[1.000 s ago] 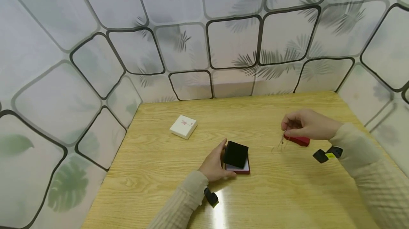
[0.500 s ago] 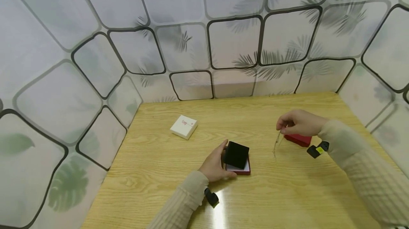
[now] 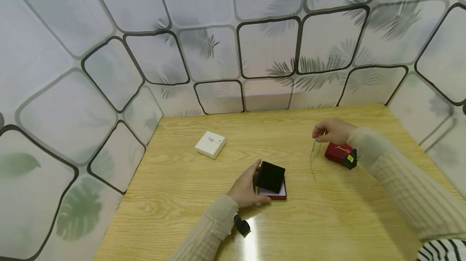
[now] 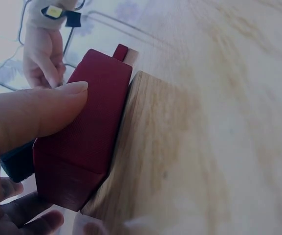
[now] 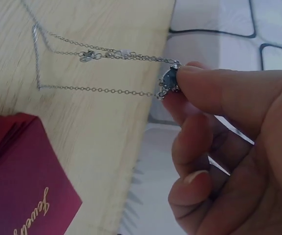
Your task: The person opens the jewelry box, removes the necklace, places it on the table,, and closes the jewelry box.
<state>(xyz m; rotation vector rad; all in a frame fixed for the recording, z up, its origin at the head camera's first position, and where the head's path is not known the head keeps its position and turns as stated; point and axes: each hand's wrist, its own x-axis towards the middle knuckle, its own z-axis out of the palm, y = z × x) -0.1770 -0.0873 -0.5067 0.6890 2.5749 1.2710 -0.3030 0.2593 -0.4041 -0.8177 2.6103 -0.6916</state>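
Note:
My left hand (image 3: 244, 188) grips a small red jewelry box (image 3: 279, 197) at its left side, thumb at the near edge and fingers at the far one. A black pad (image 3: 271, 177) sits askew over the box's white inside. In the left wrist view the thumb lies along the red wall. My right hand (image 3: 333, 130) is raised at the right and pinches a silver necklace (image 5: 101, 90) by its blue-stone pendant (image 5: 170, 80). Its thin chain hangs down in loops. Beside that hand lies a red box piece (image 3: 336, 151) lettered "Jewelry" in gold.
A white square box (image 3: 210, 144) with red print lies at the back left of the wooden table (image 3: 174, 196). Patterned curtain-like walls (image 3: 269, 50) stand behind the table and along its sides.
My right hand has lifted and moved left with the necklace, so the chain hangs longer and more of the lettered red piece shows. My left hand stays on the box.

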